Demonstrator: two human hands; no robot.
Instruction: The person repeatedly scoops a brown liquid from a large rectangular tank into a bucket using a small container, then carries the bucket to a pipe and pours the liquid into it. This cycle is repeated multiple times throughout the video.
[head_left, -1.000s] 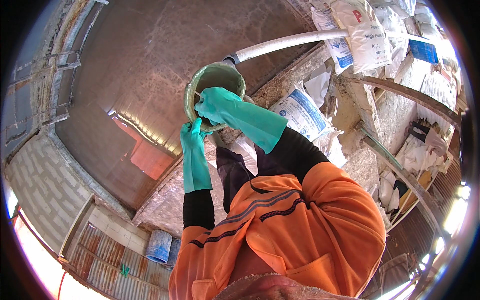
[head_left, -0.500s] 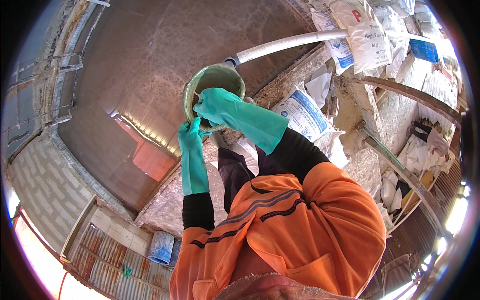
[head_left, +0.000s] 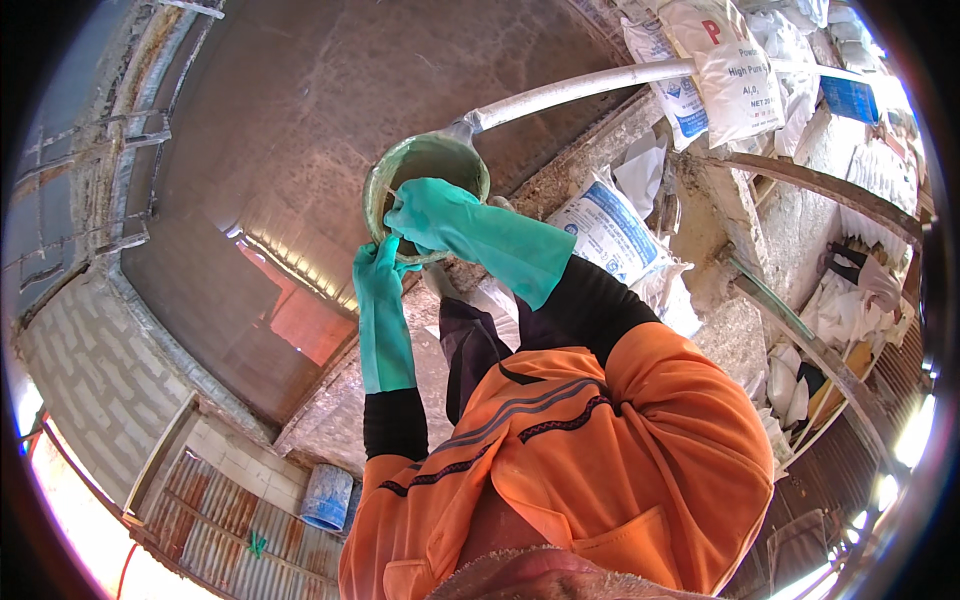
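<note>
A round grey-green bucket [head_left: 371, 190], coated in pale residue, is in front of me at the edge of a large pool of brown liquid [head_left: 270, 150]. My left hand [head_left: 378, 272], in a long green rubber glove, is closed on its near rim, thumb up. My right hand [head_left: 425, 215], gloved the same way, reaches over the bucket's opening with curled fingers. A thin pale bit shows by its fingertips, too small to name. A white pipe [head_left: 580, 92] ends at the bucket's far rim, where something grey shows. The bucket's bottom is hidden.
To the right lies a white and blue printed sack [head_left: 610, 228]; more white sacks [head_left: 738, 90] are piled beyond. A metal beam [head_left: 810, 340] crosses the right side. A blue drum [head_left: 326, 497] stands at the lower left, near a block wall [head_left: 95, 370].
A grey patch now shows at the pipe's end by the bucket rim, where it looked darker before. Both hands keep nearly the same place on the bucket.
</note>
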